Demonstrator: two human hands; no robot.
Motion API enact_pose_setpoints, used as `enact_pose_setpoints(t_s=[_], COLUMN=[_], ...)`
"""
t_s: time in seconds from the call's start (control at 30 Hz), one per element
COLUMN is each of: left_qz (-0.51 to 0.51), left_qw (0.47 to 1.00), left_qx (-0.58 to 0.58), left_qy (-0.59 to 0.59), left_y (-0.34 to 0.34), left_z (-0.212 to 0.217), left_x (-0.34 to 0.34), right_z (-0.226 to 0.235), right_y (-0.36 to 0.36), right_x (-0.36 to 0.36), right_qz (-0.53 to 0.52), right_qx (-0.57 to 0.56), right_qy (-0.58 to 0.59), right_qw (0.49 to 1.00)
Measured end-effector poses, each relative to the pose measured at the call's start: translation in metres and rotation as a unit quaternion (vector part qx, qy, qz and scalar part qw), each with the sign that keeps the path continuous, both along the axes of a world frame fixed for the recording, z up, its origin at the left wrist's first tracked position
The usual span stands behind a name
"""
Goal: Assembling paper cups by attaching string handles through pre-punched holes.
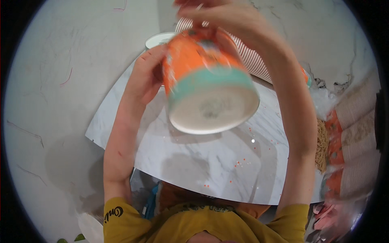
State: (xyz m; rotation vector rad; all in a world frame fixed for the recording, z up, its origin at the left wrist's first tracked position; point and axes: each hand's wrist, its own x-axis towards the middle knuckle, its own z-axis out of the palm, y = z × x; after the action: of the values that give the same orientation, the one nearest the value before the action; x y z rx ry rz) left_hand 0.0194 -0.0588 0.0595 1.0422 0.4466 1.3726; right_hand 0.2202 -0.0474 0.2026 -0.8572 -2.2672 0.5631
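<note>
while both arms rise from the lower edge of my view, i see the orange and teal cup (206, 81) held up high between the two hands, tilted so its white base faces me. the left hand (148, 77) presses against the cup's left wall, its fingers curled round the side and partly hidden behind it. the right hand (227, 18) comes over from above, fingers closed on the upper end of the cup near the top edge of my view; something thin and pale shows at the fingertips, too blurred for me to tell what it is. the cup itself is smeared by motion.

below the cup lies a marble table (194, 162), well apart from it. its near rim curves across in front of the yellow shirt (202, 222), and its left corner juts out over the pale floor (52, 101). the table top under the cup is mostly bare, dotted with small orange crumbs (239, 164). a white bowl (160, 39) sits by the far edge, just beside the left hand in my view. a striped cloth (251, 58) runs behind the right forearm. toward the right rim the room narrows: striped cushions (358, 133) and a heap of orange and tan stuff (328, 150) crowd the table's right end.
</note>
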Motion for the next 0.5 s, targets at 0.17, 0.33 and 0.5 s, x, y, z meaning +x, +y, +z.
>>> enact_pose_setpoints(t_s=[0.17, 0.33, 0.5], left_qz=[-0.023, 0.046, 0.052], left_qw=[0.979, 0.973, 0.973], left_qx=[0.1, 0.124, 0.124], left_qy=[-0.176, -0.188, -0.186], left_y=[0.019, 0.034, 0.037], left_z=[-0.016, -0.031, -0.029], left_x=[-0.03, -0.05, -0.055], right_z=[-0.023, -0.075, -0.071], right_y=[0.041, 0.029, 0.029], right_x=[0.054, 0.038, 0.021], right_qz=[-0.06, -0.026, 0.031], right_qx=[-0.021, -0.195, -0.257], right_qy=[0.236, 0.179, 0.203], right_qw=[0.97, 0.964, 0.944])
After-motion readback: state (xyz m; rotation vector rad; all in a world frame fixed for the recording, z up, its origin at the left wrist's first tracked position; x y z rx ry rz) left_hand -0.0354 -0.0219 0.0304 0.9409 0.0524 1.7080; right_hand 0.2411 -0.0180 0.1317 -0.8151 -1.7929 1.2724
